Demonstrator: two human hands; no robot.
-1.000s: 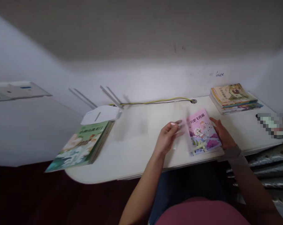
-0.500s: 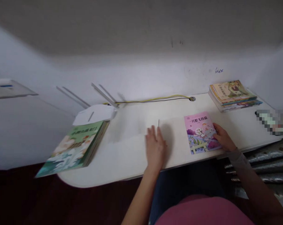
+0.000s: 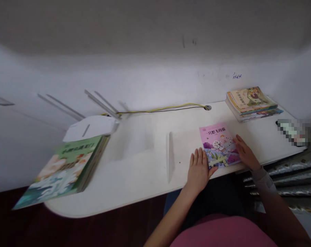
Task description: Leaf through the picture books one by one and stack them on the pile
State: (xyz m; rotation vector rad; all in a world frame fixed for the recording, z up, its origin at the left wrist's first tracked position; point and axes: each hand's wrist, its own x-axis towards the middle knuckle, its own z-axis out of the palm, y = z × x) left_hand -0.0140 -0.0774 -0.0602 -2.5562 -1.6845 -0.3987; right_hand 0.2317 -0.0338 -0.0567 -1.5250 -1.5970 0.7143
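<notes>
A thin pink picture book (image 3: 218, 143) lies flat on the white desk (image 3: 135, 164), close to its front edge. My left hand (image 3: 198, 169) rests flat on the desk with its fingers stretched out, the thumb touching the book's lower left corner. My right hand (image 3: 245, 153) lies open against the book's right edge. A clear plastic sheet (image 3: 181, 151) lies on the desk just left of the book, its raised left edge (image 3: 168, 154) showing as a pale strip.
A stack of green-covered books (image 3: 65, 168) hangs over the desk's left front edge. Behind it sits a white router (image 3: 90, 126) with antennas. A yellow cable (image 3: 160, 109) runs along the wall. Another book stack (image 3: 250, 103) stands at the back right.
My left hand swept left across the clear sheet, then came back right to the pink book's lower left corner. The view has shifted left. My right hand stayed on the book's right edge.
</notes>
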